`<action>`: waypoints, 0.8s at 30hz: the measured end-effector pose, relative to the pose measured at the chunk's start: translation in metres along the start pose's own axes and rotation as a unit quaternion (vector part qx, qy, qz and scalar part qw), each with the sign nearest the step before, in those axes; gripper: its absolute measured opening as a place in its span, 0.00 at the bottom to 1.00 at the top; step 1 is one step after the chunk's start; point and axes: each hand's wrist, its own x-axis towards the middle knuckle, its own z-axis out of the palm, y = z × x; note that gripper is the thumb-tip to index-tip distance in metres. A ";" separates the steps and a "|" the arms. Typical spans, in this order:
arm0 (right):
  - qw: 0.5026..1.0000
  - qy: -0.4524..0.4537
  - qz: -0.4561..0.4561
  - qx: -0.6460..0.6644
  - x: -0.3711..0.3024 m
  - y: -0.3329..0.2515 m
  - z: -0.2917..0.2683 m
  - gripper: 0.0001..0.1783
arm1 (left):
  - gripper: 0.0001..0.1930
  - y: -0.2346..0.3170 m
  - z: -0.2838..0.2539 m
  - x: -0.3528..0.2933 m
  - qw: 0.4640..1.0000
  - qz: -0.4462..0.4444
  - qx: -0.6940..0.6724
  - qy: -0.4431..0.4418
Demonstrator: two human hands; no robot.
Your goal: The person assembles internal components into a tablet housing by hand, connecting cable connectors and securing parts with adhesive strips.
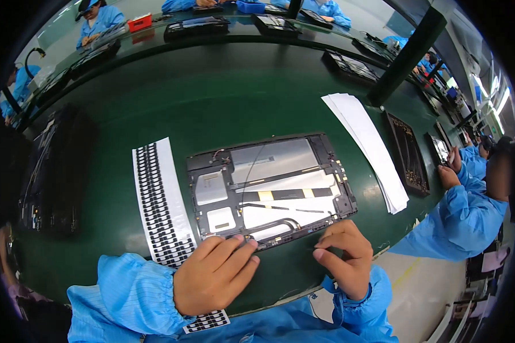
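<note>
An opened tablet-like electronic device [280, 163] lies on the green table in front of me, its silver plates, black flat cables and thin wires exposed. My left hand [214, 277] is open, its fingers resting on the device's near left edge. At the near right corner, just off the device, my right hand [349, 257] is closed in a pinch. A tiny dark tip shows at its fingertips, too small to name. Left of the device lies a white sheet with rows of small black stickers [157, 200], partly covered by my left hand and forearm.
White paper strips [366, 151] lie to the right, beside a black tray of small parts [407, 151]. Black trays are stacked [51, 171] at the left. A dark post [409, 54] rises at the back right. A co-worker's blue sleeve [449, 228] reaches in at the right.
</note>
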 end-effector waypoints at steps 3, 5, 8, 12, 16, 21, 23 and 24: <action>0.997 -0.031 -0.037 -0.064 0.005 -0.005 0.001 0.05 | 0.13 -0.008 -0.001 0.002 1.000 0.028 -0.009 0.002; 0.994 -0.044 -0.065 -0.079 0.010 -0.006 0.007 0.06 | 0.13 -0.012 0.005 0.003 0.999 0.044 -0.019 0.017; 0.994 -0.032 -0.066 -0.084 0.012 -0.008 0.009 0.07 | 0.13 -0.010 0.003 0.007 0.998 0.045 -0.032 0.007; 0.995 -0.007 -0.061 -0.073 0.014 -0.009 0.009 0.06 | 0.13 -0.009 0.001 0.013 0.997 0.026 -0.071 0.002; 0.998 0.007 -0.026 -0.056 0.015 -0.011 0.003 0.07 | 0.12 -0.023 -0.008 0.029 0.996 -0.008 -0.082 0.033; 0.999 -0.015 -0.003 -0.036 0.024 -0.011 0.004 0.06 | 0.12 -0.044 -0.006 0.039 0.998 -0.061 0.024 -0.010; 0.998 -0.058 -0.011 -0.030 0.026 -0.009 0.004 0.05 | 0.11 -0.042 -0.006 0.037 0.998 -0.061 0.020 0.016; 0.998 -0.056 -0.007 -0.031 0.026 -0.008 0.003 0.05 | 0.11 -0.040 -0.006 0.037 0.998 -0.058 0.016 0.015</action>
